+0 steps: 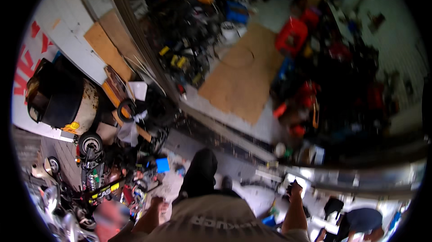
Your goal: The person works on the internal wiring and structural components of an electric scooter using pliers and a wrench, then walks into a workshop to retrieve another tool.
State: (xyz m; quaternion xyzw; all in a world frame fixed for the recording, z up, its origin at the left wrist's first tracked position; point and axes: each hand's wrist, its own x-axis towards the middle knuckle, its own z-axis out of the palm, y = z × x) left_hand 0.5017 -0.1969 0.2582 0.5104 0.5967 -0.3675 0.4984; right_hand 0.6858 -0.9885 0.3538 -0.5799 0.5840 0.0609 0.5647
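My left hand (158,203) is low left of my body, fingers loosely bent, too small to tell whether anything is in them, beside cluttered pale floor. My right hand (294,189) is closed round a small dark object that I cannot make out, near the edge of the doorway (238,138). My dark-trousered leg (198,170) is stepping toward that threshold. Beyond it a brown cardboard sheet (236,75) lies on the floor among tools, red machines (290,35) and dark clutter.
A rusty black-and-white drum (67,100), boards (105,51), wheels (90,145) and scooter parts fill the left side. A blue box (162,164) sits left of my leg. At lower right another person (362,219) bends over; a blurred pink shape, possibly a person (110,217), is at lower left.
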